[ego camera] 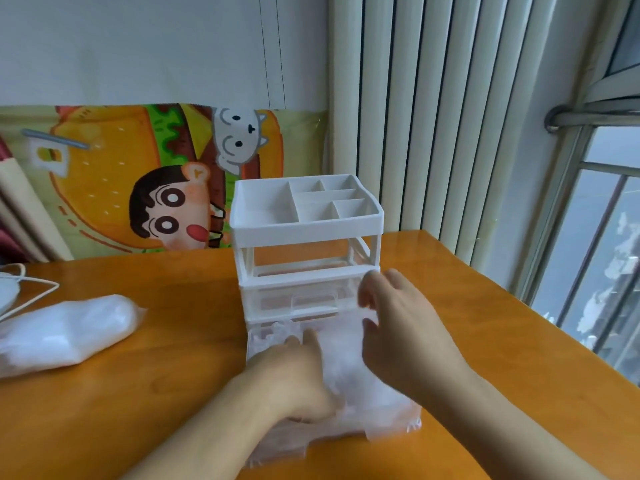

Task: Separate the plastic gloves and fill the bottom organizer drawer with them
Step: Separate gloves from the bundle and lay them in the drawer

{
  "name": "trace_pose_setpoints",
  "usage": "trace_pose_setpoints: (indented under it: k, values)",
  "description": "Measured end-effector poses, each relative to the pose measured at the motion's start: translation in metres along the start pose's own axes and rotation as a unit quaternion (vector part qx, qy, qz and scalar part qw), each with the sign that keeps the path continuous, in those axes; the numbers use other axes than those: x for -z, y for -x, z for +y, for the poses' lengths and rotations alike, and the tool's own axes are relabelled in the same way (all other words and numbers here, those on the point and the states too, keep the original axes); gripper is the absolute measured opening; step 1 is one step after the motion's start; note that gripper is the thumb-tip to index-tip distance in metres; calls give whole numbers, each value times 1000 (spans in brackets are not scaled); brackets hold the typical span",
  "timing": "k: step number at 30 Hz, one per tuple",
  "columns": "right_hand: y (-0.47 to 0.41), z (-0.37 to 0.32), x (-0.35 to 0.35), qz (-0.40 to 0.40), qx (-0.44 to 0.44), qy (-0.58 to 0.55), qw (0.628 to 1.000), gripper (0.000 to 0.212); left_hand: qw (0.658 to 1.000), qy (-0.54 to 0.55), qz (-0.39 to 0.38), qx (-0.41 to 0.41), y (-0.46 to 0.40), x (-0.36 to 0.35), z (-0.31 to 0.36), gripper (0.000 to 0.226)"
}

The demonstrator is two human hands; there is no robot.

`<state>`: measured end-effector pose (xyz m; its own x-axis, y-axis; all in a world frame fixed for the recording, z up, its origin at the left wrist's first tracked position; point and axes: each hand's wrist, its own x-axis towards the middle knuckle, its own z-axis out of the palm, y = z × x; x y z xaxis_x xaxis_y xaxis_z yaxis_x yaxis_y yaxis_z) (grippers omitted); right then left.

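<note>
Both hands were in the pulled-out bottom drawer point(398, 432): left hand point(294, 379) fingers pressed flat on the plastic gloves point(346, 358), right hand point(398, 327) fingers loosely spread above them, holding nothing.

Head camera looks forward and down, close over the table point(173, 393).

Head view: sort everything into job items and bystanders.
Job:
- organizer
- bottom drawer, pulled out
- loose gloves in the drawer
- bag of gloves
- left hand, right hand

Bystanders:
- cartoon cloth
- white cord
- radiator
</note>
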<state>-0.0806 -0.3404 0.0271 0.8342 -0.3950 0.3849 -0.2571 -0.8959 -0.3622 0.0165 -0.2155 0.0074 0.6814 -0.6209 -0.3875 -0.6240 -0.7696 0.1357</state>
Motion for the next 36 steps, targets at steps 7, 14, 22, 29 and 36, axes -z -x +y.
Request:
trace_pose_setpoints:
  k: [7,14,22,29,36]
  values:
    - [-11,-17,-9,-342,42,102,933,55,999,28,9,-25,-2,-6,-6,79]
    - [-26,-13,-14,-430,17,199,881,93,993,91,70,0,-8,-16,-14,92]
    - [-35,-28,-13,-471,7,213,856,119,975,210,59,37,-7,-5,-22,73]
    - [-41,-49,-32,-506,35,266,820,116,990,137,22,35,20,21,-26,96]
    - [-39,-56,-34,-494,52,292,817,57,999,-37,19,-34,24,32,-5,67]
